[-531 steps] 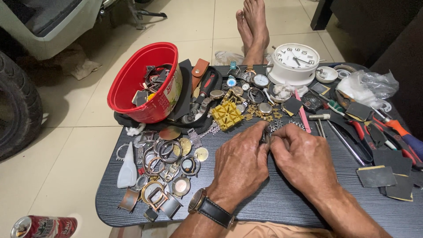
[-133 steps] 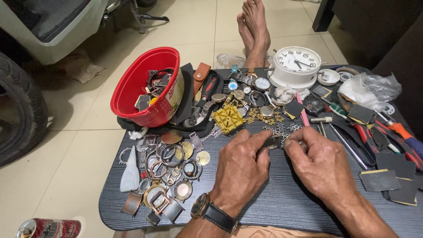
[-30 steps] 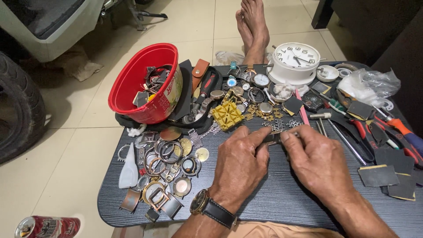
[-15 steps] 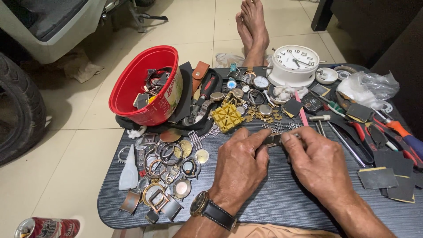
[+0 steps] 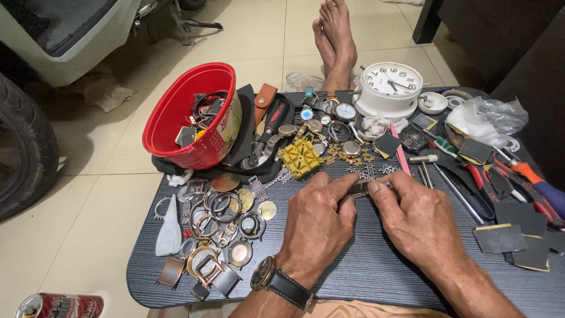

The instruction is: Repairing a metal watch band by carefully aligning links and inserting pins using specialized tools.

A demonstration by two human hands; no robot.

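My left hand (image 5: 318, 227) and my right hand (image 5: 415, 221) meet over the middle of the dark table (image 5: 376, 277). Between their fingertips they pinch a small metal watch-band piece (image 5: 360, 188), mostly hidden by the fingers. A wristwatch with a black strap (image 5: 276, 281) sits on my left wrist. Loose metal band links (image 5: 372, 171) lie just beyond the fingertips.
A red tub (image 5: 188, 118) of parts stands at back left. Watch cases and rings (image 5: 218, 227) lie left of my hands, a yellow holder block (image 5: 300, 158) and white alarm clock (image 5: 389, 88) behind. Screwdrivers and pliers (image 5: 506, 179) lie right. Another person's bare feet (image 5: 334, 35) rest beyond the table.
Both hands have kept hold of the small metal piece, shifting only slightly. Nothing else on the table has moved.
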